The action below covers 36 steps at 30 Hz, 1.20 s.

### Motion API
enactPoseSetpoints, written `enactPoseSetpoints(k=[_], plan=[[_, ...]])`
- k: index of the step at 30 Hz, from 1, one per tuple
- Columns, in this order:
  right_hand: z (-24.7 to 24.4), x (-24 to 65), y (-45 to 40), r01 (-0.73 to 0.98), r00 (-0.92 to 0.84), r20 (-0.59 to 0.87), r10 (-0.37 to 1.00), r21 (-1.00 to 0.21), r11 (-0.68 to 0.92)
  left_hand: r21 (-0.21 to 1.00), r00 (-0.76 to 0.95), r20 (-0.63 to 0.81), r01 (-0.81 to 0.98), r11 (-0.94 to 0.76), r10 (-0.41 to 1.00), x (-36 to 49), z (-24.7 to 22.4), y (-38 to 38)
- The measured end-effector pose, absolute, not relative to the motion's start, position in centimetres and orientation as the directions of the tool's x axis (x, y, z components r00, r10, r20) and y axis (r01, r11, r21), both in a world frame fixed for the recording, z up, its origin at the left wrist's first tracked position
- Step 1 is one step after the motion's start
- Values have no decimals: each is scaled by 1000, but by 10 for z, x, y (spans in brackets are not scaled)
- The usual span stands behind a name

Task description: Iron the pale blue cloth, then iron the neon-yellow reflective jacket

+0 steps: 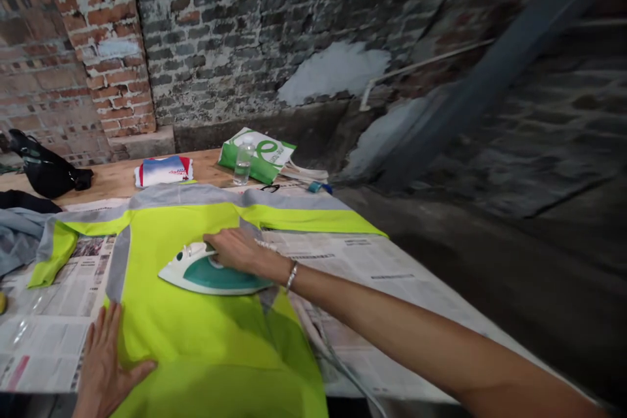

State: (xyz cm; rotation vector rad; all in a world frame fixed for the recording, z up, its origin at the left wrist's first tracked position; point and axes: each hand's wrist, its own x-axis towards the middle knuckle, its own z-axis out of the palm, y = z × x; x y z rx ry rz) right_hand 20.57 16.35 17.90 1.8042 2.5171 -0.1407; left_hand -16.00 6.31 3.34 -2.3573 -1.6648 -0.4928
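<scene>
A neon yellow and grey long-sleeved garment [196, 326] lies spread over newspaper on the table, its lower part reaching past the near edge. My right hand [238, 250] is closed round the handle of a white and green iron [215, 275], which rests on the middle of the garment with its tip pointing left. Near the garment's lower left side, my left hand [108, 359] lies flat with fingers spread, touching the fabric. The iron's cord [343, 366] runs from behind the right wrist down over the near table edge.
At the back of the wooden table [117, 173] are a black bag [44, 166], a red, white and blue package [164, 171], a clear bottle [243, 164] and a green and white bag [264, 153]. Grey cloth [19, 238] lies at left. Brick wall behind.
</scene>
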Motion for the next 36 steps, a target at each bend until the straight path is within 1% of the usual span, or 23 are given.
enactPoseSetpoints(k=[4, 9, 14, 17, 20, 26, 30, 33, 36], plan=[[180, 219, 235, 946, -323, -50, 945, -11, 323, -28, 312, 424, 943, -331, 850, -151, 31, 60], [180, 233, 314, 972, -233, -10, 972, 22, 233, -33, 308, 403, 946, -323, 862, -148, 30, 57], [177, 239, 339, 979, -201, -29, 979, 16, 202, -18, 302, 381, 947, -320, 874, -144, 33, 59], [179, 239, 322, 977, -213, -81, 974, -14, 213, 1, 299, 370, 947, -322, 880, -142, 36, 61], [184, 234, 285, 973, -229, -130, 965, -51, 225, 28, 285, 334, 950, -312, 899, -142, 40, 62], [193, 209, 164, 933, -358, -184, 915, -105, 344, 68, 257, 291, 955, -288, 922, -141, 48, 67], [195, 196, 89, 905, -425, -223, 877, -114, 410, 93, 246, 274, 956, -280, 930, -142, 48, 68], [193, 194, 67, 909, -417, -241, 876, -101, 405, 106, 243, 291, 953, -283, 925, -143, 45, 67], [191, 194, 76, 932, -361, -235, 903, -73, 354, 117, 232, 307, 953, -279, 923, -143, 42, 65]])
